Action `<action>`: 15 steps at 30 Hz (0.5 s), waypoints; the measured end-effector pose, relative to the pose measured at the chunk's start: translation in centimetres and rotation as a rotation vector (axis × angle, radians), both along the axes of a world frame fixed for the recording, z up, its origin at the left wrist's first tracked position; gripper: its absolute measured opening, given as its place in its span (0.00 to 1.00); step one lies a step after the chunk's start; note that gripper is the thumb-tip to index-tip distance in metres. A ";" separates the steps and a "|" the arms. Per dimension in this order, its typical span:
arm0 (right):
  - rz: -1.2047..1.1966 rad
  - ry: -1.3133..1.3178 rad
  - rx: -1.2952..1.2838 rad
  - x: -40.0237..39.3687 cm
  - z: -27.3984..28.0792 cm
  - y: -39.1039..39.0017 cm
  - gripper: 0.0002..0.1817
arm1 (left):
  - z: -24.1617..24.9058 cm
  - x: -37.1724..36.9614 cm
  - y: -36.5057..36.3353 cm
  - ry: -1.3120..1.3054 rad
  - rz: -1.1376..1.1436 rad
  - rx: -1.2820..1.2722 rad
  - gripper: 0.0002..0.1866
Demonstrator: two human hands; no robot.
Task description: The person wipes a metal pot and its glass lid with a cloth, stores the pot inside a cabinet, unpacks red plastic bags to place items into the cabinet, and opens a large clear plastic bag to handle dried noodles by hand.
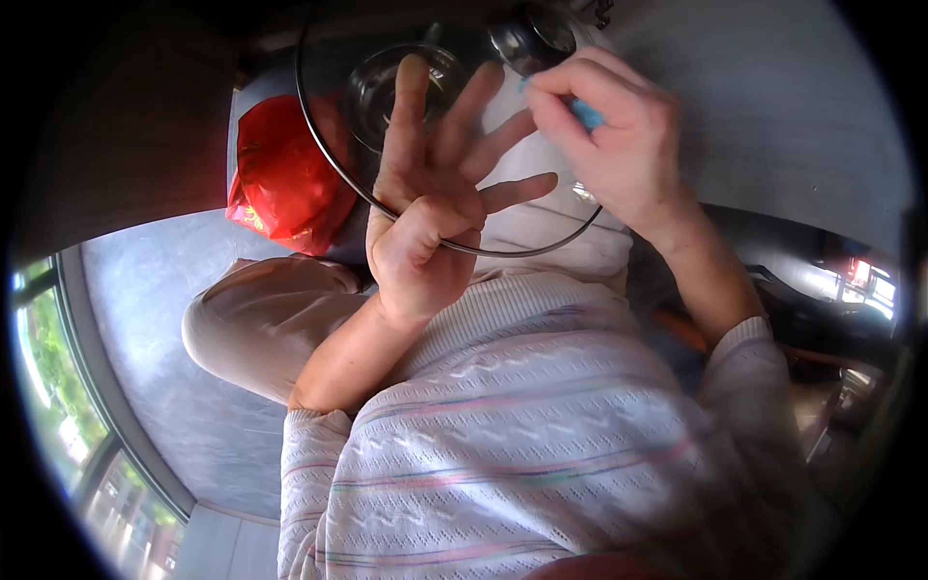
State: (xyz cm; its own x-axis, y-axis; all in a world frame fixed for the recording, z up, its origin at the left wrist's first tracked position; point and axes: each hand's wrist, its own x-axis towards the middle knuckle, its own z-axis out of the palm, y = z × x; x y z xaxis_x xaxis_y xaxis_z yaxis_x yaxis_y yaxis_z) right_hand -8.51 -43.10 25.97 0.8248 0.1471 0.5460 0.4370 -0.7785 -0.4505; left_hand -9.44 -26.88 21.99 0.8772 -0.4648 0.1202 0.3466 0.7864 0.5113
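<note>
My left hand holds what looks like a clear round lid by its thin metal rim. The thumb hooks over the rim, and the other fingers spread out across the lid, seemingly behind it. A dark round knob shows near the top. At the right part of the lid, my right hand is closed around a small blue cloth or sponge, mostly hidden by the fingers. Behind the left fingertips lies a shiny metal bowl or pot, partly covered.
A red plastic bag lies left of the lid. Grey panels are at the upper right, and a pale floor and windows at the left. My bent knee is below the bag. Dark objects lie at the right.
</note>
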 end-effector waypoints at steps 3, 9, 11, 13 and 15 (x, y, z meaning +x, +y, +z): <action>0.020 0.036 0.014 0.5 0.0 -0.3 0.04 | -0.2 0.2 0.0 0.027 -0.026 -0.021 0.44; -0.192 0.210 0.035 0.4 -2.3 -4.1 0.02 | -1.6 2.8 1.7 0.058 -0.079 -0.057 0.40; -0.191 0.258 0.142 0.1 -2.6 -4.1 0.02 | -1.9 3.8 2.5 0.041 -0.118 -0.072 0.38; -0.170 0.270 0.184 0.1 -2.6 -3.9 0.02 | -2.7 4.7 3.1 0.071 -0.156 -0.135 0.38; -0.141 0.244 0.157 0.0 -2.3 -3.7 0.02 | -3.5 5.5 3.5 0.101 -0.192 -0.215 0.38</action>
